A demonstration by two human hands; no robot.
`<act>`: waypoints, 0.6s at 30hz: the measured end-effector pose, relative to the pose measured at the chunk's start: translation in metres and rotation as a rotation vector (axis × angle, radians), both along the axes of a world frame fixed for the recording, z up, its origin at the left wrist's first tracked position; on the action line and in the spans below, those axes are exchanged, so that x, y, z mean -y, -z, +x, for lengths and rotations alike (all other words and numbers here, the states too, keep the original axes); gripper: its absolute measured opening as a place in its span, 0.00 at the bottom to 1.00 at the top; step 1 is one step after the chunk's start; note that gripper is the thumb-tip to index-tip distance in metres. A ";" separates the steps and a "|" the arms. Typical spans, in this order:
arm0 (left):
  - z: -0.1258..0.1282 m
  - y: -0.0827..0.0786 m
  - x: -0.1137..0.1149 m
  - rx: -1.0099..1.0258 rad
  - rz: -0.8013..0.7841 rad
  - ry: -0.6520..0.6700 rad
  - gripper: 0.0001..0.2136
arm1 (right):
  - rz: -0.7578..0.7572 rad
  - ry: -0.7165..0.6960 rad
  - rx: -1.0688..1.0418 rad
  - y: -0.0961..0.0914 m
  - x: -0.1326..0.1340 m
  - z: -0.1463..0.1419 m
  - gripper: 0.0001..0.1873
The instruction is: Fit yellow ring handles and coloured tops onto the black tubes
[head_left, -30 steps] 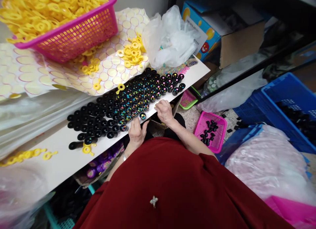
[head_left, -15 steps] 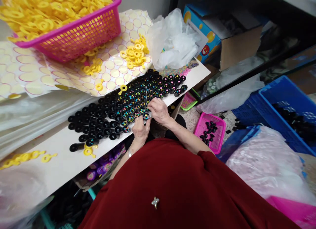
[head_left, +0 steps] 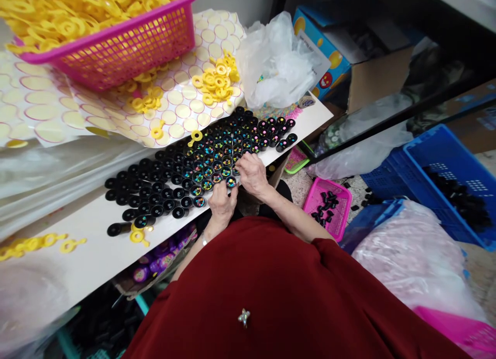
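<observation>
We judge the black cups (head_left: 179,193) to be light, stiff plastic, smooth enough to slip a little and easily tipped, so we would take hold on the outer wall below the rim, holding each one level lest its loose beads (head_left: 206,185) spill. They stand packed together on the white desk (head_left: 96,261), glossy, round and open-topped, many towards the right holding bright mixed beads, those at the left darker inside. Our left hand (head_left: 221,201) and right hand (head_left: 252,174) are at the near edge, either side of a bead-filled cup (head_left: 231,182); we cannot tell whether either hand's fingers are clamped
</observation>
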State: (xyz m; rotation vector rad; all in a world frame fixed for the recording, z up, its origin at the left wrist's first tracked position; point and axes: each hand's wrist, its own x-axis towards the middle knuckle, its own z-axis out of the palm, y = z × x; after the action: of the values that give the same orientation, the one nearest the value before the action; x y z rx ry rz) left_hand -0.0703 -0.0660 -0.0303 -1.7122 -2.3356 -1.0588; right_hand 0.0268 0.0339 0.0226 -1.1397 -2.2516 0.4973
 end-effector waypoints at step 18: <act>0.000 0.000 -0.001 0.002 -0.018 -0.004 0.18 | -0.053 -0.032 -0.130 0.008 -0.003 0.005 0.09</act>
State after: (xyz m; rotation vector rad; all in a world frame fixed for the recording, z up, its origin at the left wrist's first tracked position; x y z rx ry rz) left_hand -0.0701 -0.0654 -0.0305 -1.7132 -2.3558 -1.0432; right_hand 0.0316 0.0373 0.0148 -1.0670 -2.1588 0.6292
